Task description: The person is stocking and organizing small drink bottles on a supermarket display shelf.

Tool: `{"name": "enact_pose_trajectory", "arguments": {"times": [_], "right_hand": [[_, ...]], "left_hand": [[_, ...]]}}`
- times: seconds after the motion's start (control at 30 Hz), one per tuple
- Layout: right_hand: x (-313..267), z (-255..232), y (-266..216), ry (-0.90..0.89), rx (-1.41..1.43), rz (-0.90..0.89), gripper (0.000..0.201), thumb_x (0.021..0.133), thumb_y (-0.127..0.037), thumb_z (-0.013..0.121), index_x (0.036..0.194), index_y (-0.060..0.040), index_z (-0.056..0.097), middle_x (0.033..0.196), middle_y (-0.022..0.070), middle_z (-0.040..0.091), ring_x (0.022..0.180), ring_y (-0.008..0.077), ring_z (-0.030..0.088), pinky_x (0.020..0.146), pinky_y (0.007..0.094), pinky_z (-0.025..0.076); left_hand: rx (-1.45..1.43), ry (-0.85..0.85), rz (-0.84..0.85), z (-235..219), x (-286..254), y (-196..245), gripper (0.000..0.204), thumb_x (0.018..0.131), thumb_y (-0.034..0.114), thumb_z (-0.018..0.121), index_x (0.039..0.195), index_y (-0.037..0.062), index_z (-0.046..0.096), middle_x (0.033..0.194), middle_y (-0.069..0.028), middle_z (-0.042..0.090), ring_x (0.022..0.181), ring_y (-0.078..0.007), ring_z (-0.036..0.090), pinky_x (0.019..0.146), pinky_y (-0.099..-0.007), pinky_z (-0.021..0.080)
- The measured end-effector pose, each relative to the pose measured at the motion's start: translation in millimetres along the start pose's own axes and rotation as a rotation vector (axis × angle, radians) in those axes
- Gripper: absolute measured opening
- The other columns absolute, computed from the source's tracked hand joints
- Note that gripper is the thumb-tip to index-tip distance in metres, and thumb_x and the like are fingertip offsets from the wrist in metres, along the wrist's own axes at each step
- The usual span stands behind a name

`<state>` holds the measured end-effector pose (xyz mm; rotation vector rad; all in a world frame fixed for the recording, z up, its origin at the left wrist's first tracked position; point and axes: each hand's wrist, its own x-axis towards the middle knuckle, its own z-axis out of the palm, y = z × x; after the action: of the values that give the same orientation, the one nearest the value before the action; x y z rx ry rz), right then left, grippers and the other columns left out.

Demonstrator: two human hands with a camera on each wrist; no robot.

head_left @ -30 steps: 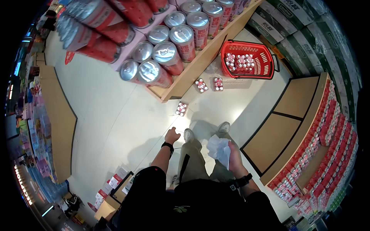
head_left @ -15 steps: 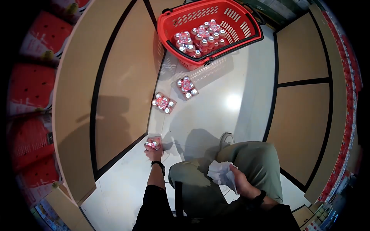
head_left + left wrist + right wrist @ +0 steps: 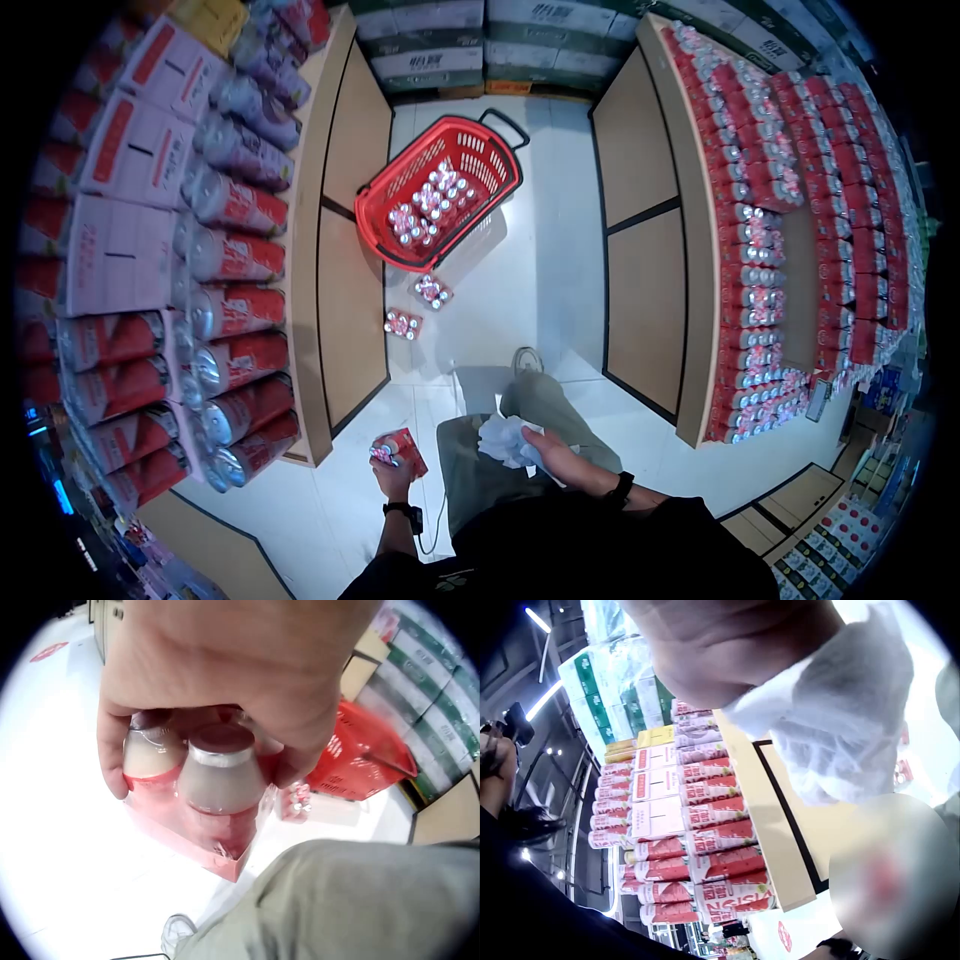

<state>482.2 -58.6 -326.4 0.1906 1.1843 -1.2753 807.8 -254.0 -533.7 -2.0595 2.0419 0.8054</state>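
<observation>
My left hand (image 3: 394, 476) grips a small shrink-wrapped pack of bottles (image 3: 402, 450) by its top, clear of the floor. In the left wrist view, the fingers of the left hand (image 3: 217, 682) curl down over both sides of the pack (image 3: 225, 802), whose bottles have silver caps and red lower halves. Crumpled white paper or plastic (image 3: 508, 441) is held in my right hand (image 3: 572, 466) above the knee; the right wrist view shows this white material (image 3: 840, 712) under the hand (image 3: 735, 645). Two similar packs (image 3: 432, 291) (image 3: 403, 324) stand on the floor.
Beyond the two packs, a red basket (image 3: 373, 222) with several bottle packs inside stands on the floor. A shelf of large cans (image 3: 240, 310) is at the left, a stepped red display (image 3: 750, 300) at the right. Green and white cartons (image 3: 430, 60) line the back.
The left hand has lifted the pack off the floor beside the wooden shelf base. The head view has shifted, showing both displays. The right hand still holds the white material.
</observation>
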Motion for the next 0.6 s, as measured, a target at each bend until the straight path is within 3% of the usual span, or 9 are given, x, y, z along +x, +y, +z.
{"name": "enact_pose_trajectory", "arguments": {"times": [0.03,0.1,0.17,0.23,0.37,0.47,0.53,0.57,0.6], "right_hand": [[-12.0,-2.2,-10.4,0.000,0.008,-0.038,0.053,0.103,-0.040,0.032,0.121,0.0053,0.055,0.108,0.0095,0.063,0.099,0.0168,0.057,0.091,0.0294,0.041],[-32.6,-12.9,-33.1,0.096,-0.512,-0.066,0.053,0.102,-0.041,0.035,0.106,0.0062,0.059,0.086,0.0108,0.062,0.081,0.0163,0.056,0.077,0.0324,0.045],[-64.4,1.4,-89.3,0.174,-0.478,-0.197,0.053,0.101,-0.042,0.036,0.096,0.0059,0.059,0.072,0.0111,0.057,0.070,0.0167,0.053,0.069,0.0348,0.044],[-46.4,-15.1,-94.6,0.203,-0.427,-0.367,0.050,0.102,-0.039,0.036,0.105,0.0060,0.057,0.077,0.0096,0.059,0.073,0.0174,0.054,0.071,0.0342,0.044],[-43.3,6.5,-162.4,0.234,-0.194,-0.729,0.047,0.102,-0.036,0.037,0.120,0.0053,0.050,0.093,0.0131,0.060,0.087,0.0197,0.056,0.080,0.0343,0.044],[-55.0,36.1,-217.8,0.205,-0.055,-0.832,0.048,0.101,-0.033,0.037,0.132,0.0047,0.039,0.114,0.0171,0.056,0.104,0.0213,0.053,0.090,0.0341,0.041],[-44.8,49.3,-235.3,0.374,-0.003,-0.985,0.049,0.102,-0.032,0.035,0.136,0.0041,0.036,0.127,0.0181,0.050,0.116,0.0221,0.048,0.098,0.0328,0.037],[-79.3,58.7,-267.6,0.474,-0.043,-0.885,0.050,0.103,-0.032,0.032,0.136,0.0053,0.036,0.129,0.0173,0.050,0.120,0.0227,0.047,0.101,0.0325,0.036],[-88.8,51.7,-284.1,0.358,0.040,-0.770,0.051,0.103,-0.033,0.031,0.137,0.0044,0.037,0.130,0.0170,0.050,0.121,0.0236,0.048,0.103,0.0330,0.036]], "left_hand": [[-0.055,0.016,0.052,-21.1,-10.1,14.4,0.085,0.055,0.031,0.081,0.118,-0.0022,0.036,0.113,-0.0267,0.053,0.103,-0.0432,0.056,0.090,-0.0479,0.047],[-0.209,0.031,0.180,-68.8,-29.1,55.2,0.083,0.058,0.025,0.082,0.121,-0.0037,0.035,0.117,-0.0226,0.052,0.107,-0.0361,0.056,0.092,-0.0425,0.046],[-0.579,-0.101,0.271,-119.3,-45.3,140.6,0.077,0.062,0.018,0.080,0.120,-0.0029,0.035,0.116,-0.0189,0.052,0.108,-0.0298,0.056,0.093,-0.0400,0.046],[-0.750,-0.206,0.479,-154.8,-58.4,215.5,0.076,0.064,0.013,0.078,0.123,-0.0027,0.033,0.117,-0.0161,0.052,0.109,-0.0255,0.055,0.093,-0.0381,0.046],[-0.534,-0.283,0.669,-210.4,-107.6,375.9,0.086,0.065,0.012,0.080,0.132,-0.0020,0.028,0.119,-0.0167,0.052,0.110,-0.0249,0.055,0.094,-0.0371,0.045],[-0.588,-0.382,0.909,-214.9,-132.4,460.2,0.083,0.065,0.015,0.081,0.129,-0.0016,0.031,0.117,-0.0174,0.054,0.107,-0.0258,0.058,0.091,-0.0371,0.047],[-0.530,-0.386,0.993,-214.6,-143.4,497.8,0.081,0.065,0.018,0.081,0.127,-0.0015,0.032,0.114,-0.0193,0.057,0.105,-0.0278,0.060,0.088,-0.0377,0.048],[-0.516,-0.373,1.041,-213.5,-143.0,514.7,0.080,0.065,0.019,0.080,0.126,-0.0014,0.032,0.112,-0.0203,0.058,0.103,-0.0291,0.061,0.087,-0.0381,0.049],[-0.542,-0.384,1.074,-223.6,-150.3,531.9,0.080,0.065,0.022,0.081,0.125,-0.0016,0.033,0.109,-0.0212,0.060,0.101,-0.0307,0.062,0.085,-0.0384,0.050]]}}
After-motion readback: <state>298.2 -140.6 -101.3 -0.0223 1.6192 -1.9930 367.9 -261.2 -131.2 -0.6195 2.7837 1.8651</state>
